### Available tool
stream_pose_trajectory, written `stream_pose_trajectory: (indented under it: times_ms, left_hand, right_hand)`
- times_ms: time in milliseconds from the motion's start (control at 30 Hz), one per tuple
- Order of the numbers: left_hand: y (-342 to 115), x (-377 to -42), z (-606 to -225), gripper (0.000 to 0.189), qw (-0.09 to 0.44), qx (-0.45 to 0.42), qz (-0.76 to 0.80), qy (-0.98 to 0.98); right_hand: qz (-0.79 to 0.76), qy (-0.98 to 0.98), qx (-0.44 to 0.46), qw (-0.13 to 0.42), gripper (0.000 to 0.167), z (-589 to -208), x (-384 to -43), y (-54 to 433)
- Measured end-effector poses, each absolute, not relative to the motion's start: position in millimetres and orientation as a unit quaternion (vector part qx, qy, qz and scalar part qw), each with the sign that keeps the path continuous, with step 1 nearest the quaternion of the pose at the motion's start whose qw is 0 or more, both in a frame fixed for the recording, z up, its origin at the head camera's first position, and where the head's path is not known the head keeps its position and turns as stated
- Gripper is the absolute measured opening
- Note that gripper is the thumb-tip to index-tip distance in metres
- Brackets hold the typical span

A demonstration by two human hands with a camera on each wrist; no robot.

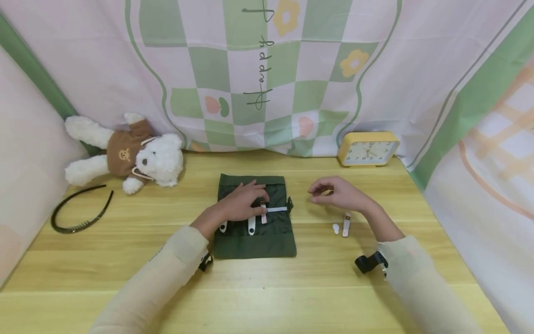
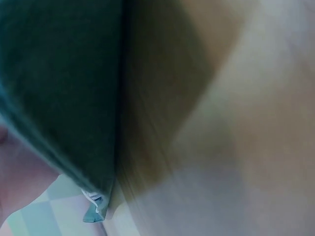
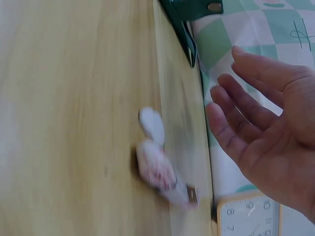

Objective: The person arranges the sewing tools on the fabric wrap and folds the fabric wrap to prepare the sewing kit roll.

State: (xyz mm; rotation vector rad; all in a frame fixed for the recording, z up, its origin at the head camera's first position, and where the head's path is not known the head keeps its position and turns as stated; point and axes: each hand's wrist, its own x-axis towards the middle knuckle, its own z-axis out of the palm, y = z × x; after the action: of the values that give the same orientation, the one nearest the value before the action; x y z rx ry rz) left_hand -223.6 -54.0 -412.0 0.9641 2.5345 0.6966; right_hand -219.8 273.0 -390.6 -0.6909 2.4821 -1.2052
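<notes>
My left hand (image 1: 239,202) lies over a dark green fabric roll (image 1: 254,248) spread on the table. Its thumb and a bent fingertip touch a small pink-and-white nail clipper (image 1: 263,218) beside a white strap (image 1: 276,209). Two white tool ends with dark dots, one in the middle (image 1: 251,227), show from under this hand. In the air to the right of the roll, my right hand (image 1: 339,193) has loosely curved fingers and nothing between them. Below it lies another pale pink-patterned nail clipper (image 3: 157,167), with a white rounded piece (image 3: 151,125) at its end.
A white plush dog (image 1: 162,160) in a brown top lies at the back left. In front of it is a black headband (image 1: 79,227). A yellow clock (image 1: 368,148) stands at the back right. A patterned cloth (image 1: 260,79) hangs behind the wooden table (image 1: 267,297).
</notes>
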Motion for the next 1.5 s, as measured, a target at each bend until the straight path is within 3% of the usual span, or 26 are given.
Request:
stream_pose_trajectory:
  times_ms: [767, 1500]
  left_hand:
    - [-46, -224, -417, 0.029, 0.178, 0.336, 0.223, 0.898]
    - [-43, -224, -417, 0.023, 0.189, 0.337, 0.233, 0.892]
  right_hand:
    - [-0.361, 0.863, -0.240, 0.258, 0.028, -391, -200, 311]
    - [-0.334, 0.869, -0.258, 0.258, 0.017, -394, -201, 309]
